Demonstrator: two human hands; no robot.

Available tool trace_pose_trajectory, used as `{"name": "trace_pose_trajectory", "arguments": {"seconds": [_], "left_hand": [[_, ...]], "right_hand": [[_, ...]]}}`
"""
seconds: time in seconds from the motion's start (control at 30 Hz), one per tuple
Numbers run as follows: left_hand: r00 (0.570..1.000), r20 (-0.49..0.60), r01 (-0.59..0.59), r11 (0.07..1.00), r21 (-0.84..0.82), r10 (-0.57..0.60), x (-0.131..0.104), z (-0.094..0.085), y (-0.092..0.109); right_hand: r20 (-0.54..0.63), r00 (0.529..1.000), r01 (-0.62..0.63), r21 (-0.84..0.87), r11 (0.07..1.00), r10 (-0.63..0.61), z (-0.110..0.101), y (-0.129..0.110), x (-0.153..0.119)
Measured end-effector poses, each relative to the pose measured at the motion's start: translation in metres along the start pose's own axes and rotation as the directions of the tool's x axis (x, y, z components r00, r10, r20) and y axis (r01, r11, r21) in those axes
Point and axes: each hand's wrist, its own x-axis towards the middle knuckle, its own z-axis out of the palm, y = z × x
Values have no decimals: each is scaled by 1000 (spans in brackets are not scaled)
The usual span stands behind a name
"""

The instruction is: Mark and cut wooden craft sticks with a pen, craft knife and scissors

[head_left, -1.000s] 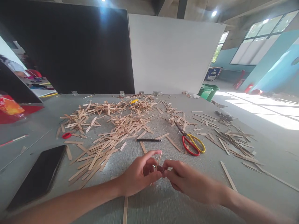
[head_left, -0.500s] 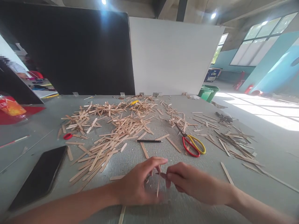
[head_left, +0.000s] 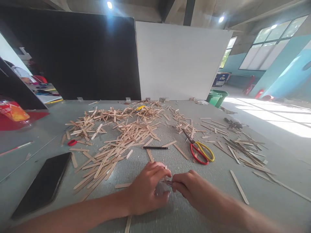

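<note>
My left hand point(head_left: 148, 191) is low in the middle of the table, thumb and fingers curled round a thin wooden craft stick, of which only the upper tip point(head_left: 166, 167) shows. Close on its right, my right hand point(head_left: 188, 185) is closed on a small dark knife point(head_left: 168, 183). The knife's narrow blade points left into the gap between my left thumb and fingers, beside the stick. Whether blade and stick touch cannot be made out. Scissors point(head_left: 199, 152) with one red and one yellow handle lie beyond my right hand, and a black pen point(head_left: 155, 148) lies beyond my left.
Wooden craft sticks point(head_left: 131, 134) are heaped across the grey table. Split strips point(head_left: 243, 150) lie at the right. A black phone point(head_left: 43, 183) rests at the left, near a red ring point(head_left: 72, 142). Black point(head_left: 97, 55) and white point(head_left: 179, 61) panels stand along the back.
My left fingers and thumb have drawn in round the craft stick, hiding its lower part. The knife stays in my right hand between them. The view has tilted slightly.
</note>
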Motion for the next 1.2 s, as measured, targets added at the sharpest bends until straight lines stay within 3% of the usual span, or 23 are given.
{"name": "trace_pose_trajectory", "arguments": {"seconds": [0.13, 0.43, 0.57, 0.67, 0.83, 0.9, 1.03, 1.2], "left_hand": [[1000, -18, -22, 1000, -2, 22, -1, 0, 1], [997, 30, 66, 998, 8, -67, -5, 1, 2], [973, -81, 215, 975, -50, -218, -5, -6, -9], [956, -78, 278, 957, -77, -284, -4, -10, -12], [955, -80, 268, 945, -189, -287, -1, -9, -8], [951, -101, 255, 928, -271, -291, -1, -7, -9], [912, -140, 256, 801, -542, -386, -2, -4, -12], [890, -105, 264, 688, -676, -444, 0, -7, -8]], "right_hand": [[21, 1000, -11, 5, 1000, 11, -11, -4, -4], [87, 995, -54, 28, 998, 51, -25, -13, -10], [-51, 993, -106, -41, 994, 103, -51, 7, -18], [-136, 976, -177, -50, 983, 169, -66, 23, -22], [-238, 970, -58, -8, 998, 54, -51, 13, -12], [-201, 979, -16, 16, 1000, 19, -43, 1, -7], [-125, 991, -31, 143, 989, 49, -37, -21, 3], [-256, 966, 56, 87, 995, -32, -23, -25, 11]]}}
